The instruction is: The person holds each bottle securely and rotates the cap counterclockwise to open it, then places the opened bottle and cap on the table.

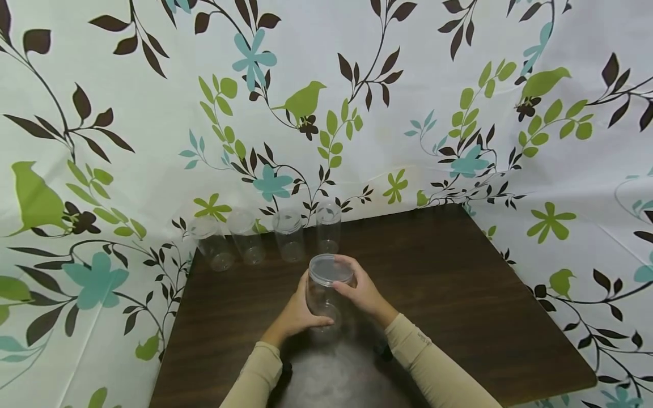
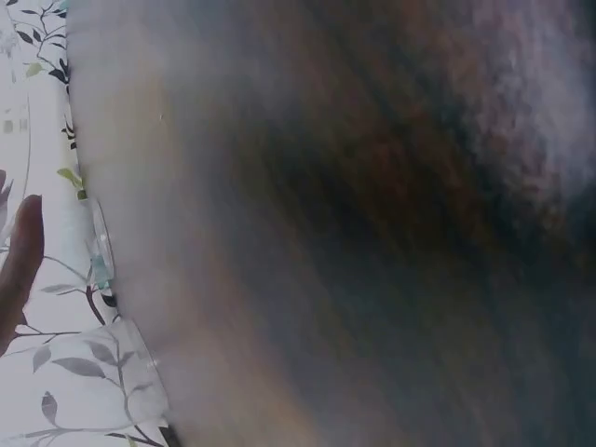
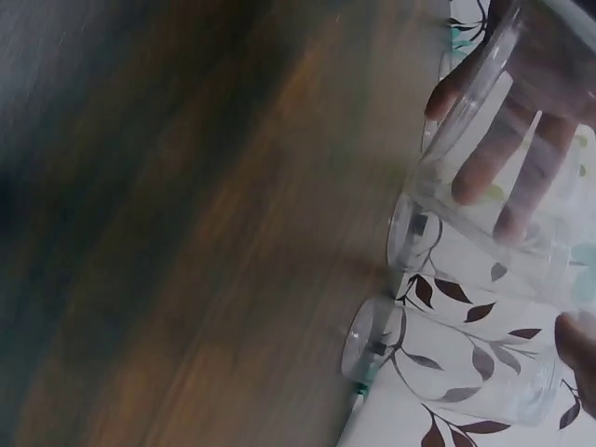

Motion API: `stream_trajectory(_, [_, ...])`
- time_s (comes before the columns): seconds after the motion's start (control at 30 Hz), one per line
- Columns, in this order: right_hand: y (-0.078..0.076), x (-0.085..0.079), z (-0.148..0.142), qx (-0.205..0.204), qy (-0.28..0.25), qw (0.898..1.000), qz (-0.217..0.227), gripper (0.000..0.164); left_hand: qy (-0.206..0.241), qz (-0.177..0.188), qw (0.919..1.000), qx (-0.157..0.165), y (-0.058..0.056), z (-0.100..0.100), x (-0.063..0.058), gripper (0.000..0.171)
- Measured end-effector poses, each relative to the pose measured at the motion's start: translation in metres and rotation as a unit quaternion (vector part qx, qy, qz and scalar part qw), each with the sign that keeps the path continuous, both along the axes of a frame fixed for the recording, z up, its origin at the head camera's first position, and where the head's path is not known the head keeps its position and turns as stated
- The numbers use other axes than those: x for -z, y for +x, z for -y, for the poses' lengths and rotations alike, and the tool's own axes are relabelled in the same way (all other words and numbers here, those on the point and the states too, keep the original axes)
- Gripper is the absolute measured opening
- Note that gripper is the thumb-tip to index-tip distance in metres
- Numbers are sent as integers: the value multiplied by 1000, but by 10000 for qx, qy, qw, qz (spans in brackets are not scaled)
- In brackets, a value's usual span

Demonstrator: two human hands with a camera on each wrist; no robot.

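Left hand grips the clear jar over the table, right hand its lid (4 others stand behind): seemingly lid work, so the next move calls for steady support.

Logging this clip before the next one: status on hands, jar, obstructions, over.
Left hand grips jar by side, right hand its top. Jar held in front of four other jars. Nothing seen blocking.

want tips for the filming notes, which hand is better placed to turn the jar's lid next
Probably the right hand: it holds up at the lid, while the left hand grips the jar lower down.
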State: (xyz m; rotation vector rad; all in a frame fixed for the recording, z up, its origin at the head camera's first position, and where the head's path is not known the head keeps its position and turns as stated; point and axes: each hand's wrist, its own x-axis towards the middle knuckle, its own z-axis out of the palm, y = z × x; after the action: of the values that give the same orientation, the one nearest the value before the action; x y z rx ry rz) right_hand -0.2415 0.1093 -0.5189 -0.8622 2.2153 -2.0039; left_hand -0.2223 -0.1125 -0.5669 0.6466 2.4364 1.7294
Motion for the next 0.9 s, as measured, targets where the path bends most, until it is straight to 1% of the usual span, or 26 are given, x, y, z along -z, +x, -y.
stream_trajectory(0.07, [2, 3, 2, 135, -40, 9998, 142, 73, -43, -31, 10000, -40, 1, -2, 1, 135])
stream_trajectory(0.13, [3, 5, 4, 356, -41, 9990, 270, 73, -129, -36, 9999, -86, 2, -3, 1, 132])
stream_trajectory(0.23, [3, 7, 6, 569, -142, 9975, 400, 63, -203, 0, 9998, -93, 2, -3, 0, 131])
stream_trajectory(0.3, [2, 7, 6, 594, -306, 9967, 471, 57, -249, 87, 9996, -84, 2, -3, -2, 132])
stream_trajectory(0.4, [1, 7, 5, 433, -554, 9961, 526, 54, -209, 70, 9998, 14, 2, -3, -4, 130])
stream_trajectory(0.43, [0, 7, 4, 347, -634, 9958, 559, 55, -156, 118, 9998, 68, 4, -4, -10, 129])
stream_trajectory(0.53, [-3, 8, 0, 20, -830, 9950, 546, 60, -83, 196, 9996, 202, 4, -3, -13, 127])
stream_trajectory(0.63, [-7, 8, -5, -361, -1010, 9926, 562, 67, 85, 331, 9985, 437, 3, -2, -17, 127])
stream_trajectory(0.67, [-9, 8, -7, -494, -1040, 9918, 558, 70, 218, 350, 9974, 590, 1, 0, -13, 127])
stream_trajectory(0.73, [-11, 7, -10, -745, -1051, 9899, 596, 76, 552, 425, 9934, 911, 0, 1, -15, 127])
stream_trajectory(0.8, [-14, 7, -13, -928, -991, 9891, 569, 78, 865, 459, 9881, 1184, 0, 0, -13, 126])
stream_trajectory(0.87, [-15, 7, -15, -1056, -882, 9891, 522, 78, 1076, 529, 9834, 1359, -1, -1, -10, 124])
stream_trajectory(0.9, [-16, 8, -16, -1098, -852, 9889, 517, 76, 1082, 528, 9838, 1332, 0, -1, -9, 124])
